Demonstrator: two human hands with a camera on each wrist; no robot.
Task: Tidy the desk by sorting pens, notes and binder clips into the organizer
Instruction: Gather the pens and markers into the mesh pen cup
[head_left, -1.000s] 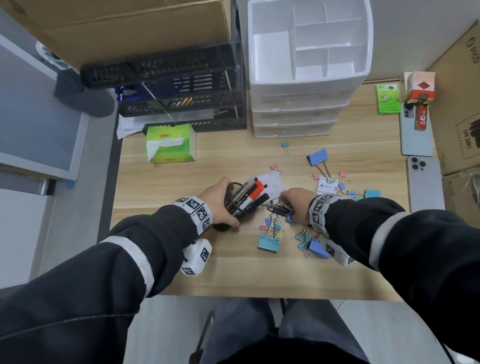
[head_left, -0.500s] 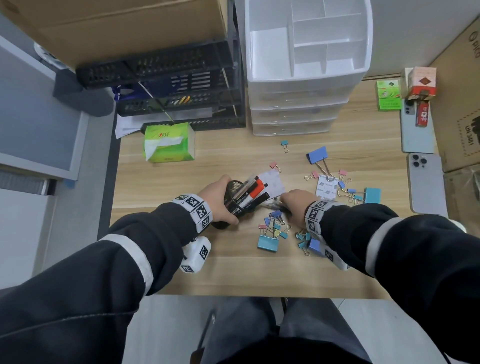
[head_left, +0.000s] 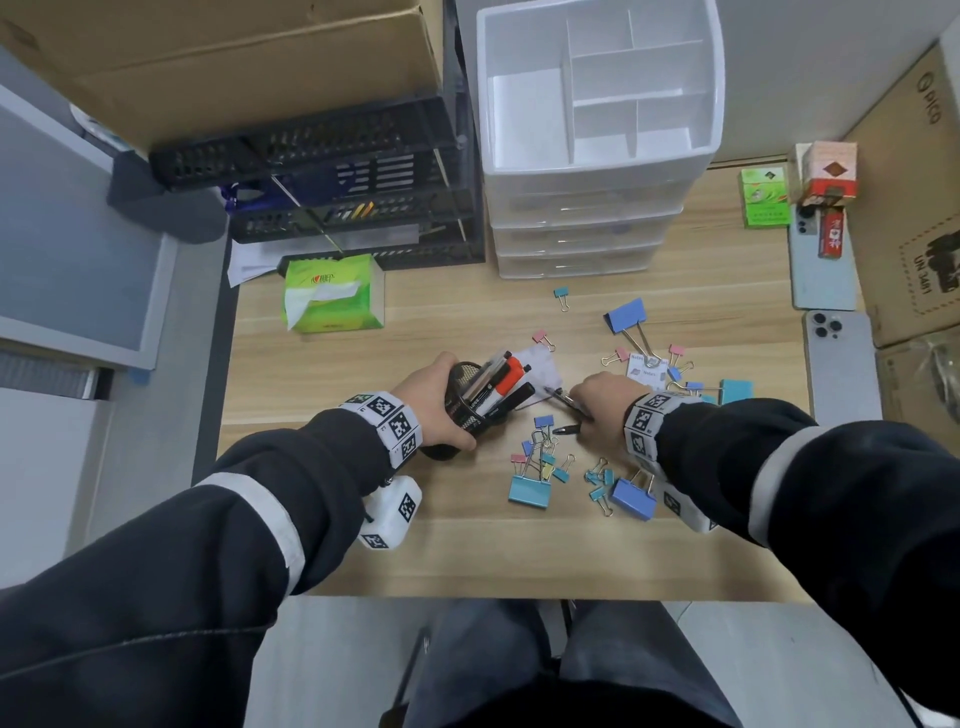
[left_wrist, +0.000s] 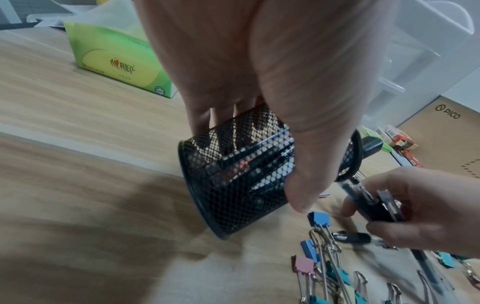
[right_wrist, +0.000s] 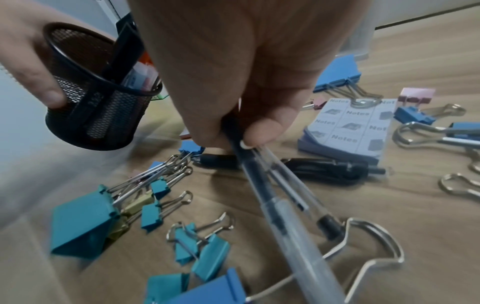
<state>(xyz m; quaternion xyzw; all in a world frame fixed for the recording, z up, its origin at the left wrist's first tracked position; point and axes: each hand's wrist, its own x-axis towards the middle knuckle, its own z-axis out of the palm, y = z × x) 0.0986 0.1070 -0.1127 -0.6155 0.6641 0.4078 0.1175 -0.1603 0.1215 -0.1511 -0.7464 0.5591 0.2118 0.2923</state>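
Your right hand (right_wrist: 233, 67) pinches a bundle of pens (right_wrist: 280, 197); one more pen (right_wrist: 324, 170) lies just beyond it. Your left hand (left_wrist: 259, 67) grips the tilted mesh pen cup (left_wrist: 241, 176) (markers inside); binder clips (head_left: 540, 462) lie scattered between your wrists.

note pad (right_wrist: 348, 127): "Notes" | cardboard box (left_wrist: 441, 131): "PICO" | carton (head_left: 930, 260): "UN 3481"
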